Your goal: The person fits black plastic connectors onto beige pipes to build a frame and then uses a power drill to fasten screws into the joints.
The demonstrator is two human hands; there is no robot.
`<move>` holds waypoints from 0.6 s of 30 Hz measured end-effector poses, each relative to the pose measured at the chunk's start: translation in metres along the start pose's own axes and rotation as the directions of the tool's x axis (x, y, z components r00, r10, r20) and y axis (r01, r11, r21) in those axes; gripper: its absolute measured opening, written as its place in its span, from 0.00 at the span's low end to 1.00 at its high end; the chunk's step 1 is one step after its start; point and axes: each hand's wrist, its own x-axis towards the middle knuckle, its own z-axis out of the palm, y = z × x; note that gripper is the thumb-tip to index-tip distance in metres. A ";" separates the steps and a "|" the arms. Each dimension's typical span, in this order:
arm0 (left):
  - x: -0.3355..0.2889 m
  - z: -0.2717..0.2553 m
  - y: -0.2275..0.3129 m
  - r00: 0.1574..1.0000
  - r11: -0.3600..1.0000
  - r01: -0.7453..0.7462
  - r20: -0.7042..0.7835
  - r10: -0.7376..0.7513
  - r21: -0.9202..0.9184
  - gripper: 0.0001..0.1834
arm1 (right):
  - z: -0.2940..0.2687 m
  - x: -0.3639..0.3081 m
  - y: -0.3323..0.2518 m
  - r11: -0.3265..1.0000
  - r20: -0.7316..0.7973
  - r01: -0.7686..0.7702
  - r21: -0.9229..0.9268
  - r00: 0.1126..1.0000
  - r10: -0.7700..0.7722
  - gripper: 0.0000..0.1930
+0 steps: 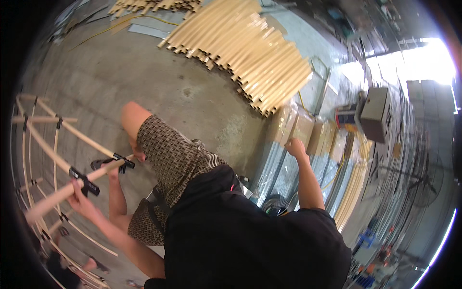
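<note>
At the left, my left hand [82, 201] is closed around a wood-coloured tube [55, 197], close to a black connector [84, 182]. This tube is part of a large frame of thin wood-coloured poles [45, 144] joined by black fittings. A second black connector [123, 163] sits on the frame in front of my knee. My right hand [296, 147] is stretched out to the right, its fingers curled in. It appears above plastic-wrapped cartons [284, 125]; whatever it may hold is too small to make out.
A wide pile of wood-coloured tubes [245, 48] lies ahead on the concrete floor [187, 91]. Long wrapped bundles [276, 168] lie to the right, with a grey box [375, 114] and a fan [421, 180] beyond. Another person's foot [91, 264] shows at the lower left.
</note>
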 end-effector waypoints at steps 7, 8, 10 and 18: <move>0.019 -0.021 0.021 0.996 0.962 -0.036 0.084 0.013 0.272 0.18 | 0.130 -0.105 0.047 0.938 0.207 -0.162 0.307 0.973 0.101 0.20; 0.017 -0.022 0.024 0.998 0.964 -0.023 0.059 0.008 0.264 0.19 | 0.144 -0.110 0.043 0.890 0.284 -0.241 0.387 0.949 0.134 0.19; 0.015 -0.026 0.035 0.997 0.963 0.050 0.044 -0.064 0.266 0.20 | 0.169 -0.121 0.035 0.758 0.433 -0.399 0.516 0.885 0.170 0.18; 0.020 -0.052 0.022 0.990 0.929 0.068 0.089 -0.107 0.365 0.21 | 0.250 -0.170 0.064 0.550 0.594 -0.718 0.427 0.681 0.427 0.09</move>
